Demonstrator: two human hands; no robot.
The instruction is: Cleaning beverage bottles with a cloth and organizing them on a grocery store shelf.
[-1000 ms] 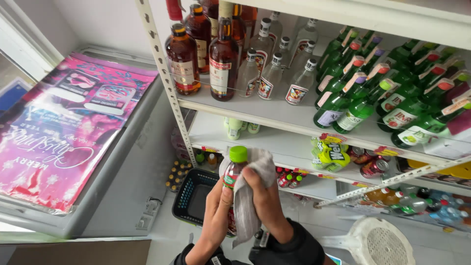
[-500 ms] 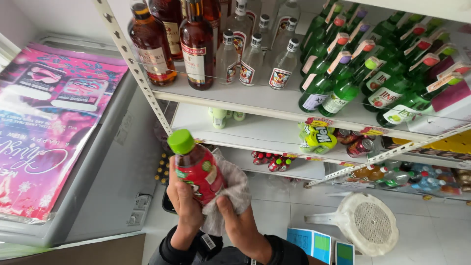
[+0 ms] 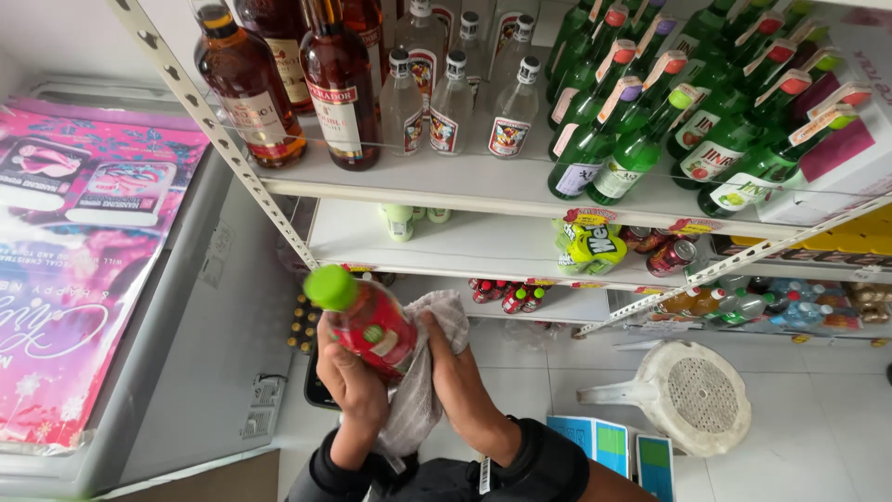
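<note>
- Left hand [image 3: 348, 376] grips a red bottle with green cap [image 3: 364, 318], now tilted further leftward than a moment ago;
- right hand [image 3: 452, 372] presses a grey cloth [image 3: 423, 390] against its side, below the lowest shelf edge [image 3: 520, 302]; wiping appears underway.

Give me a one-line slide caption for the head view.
Left hand holds a red bottle against a grey cloth in the right hand, before stocked shelves.

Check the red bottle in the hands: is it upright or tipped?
Tipped. The red bottle leans with its green cap up and to the left, held in the left hand, while the right hand presses a grey cloth against it.
</note>
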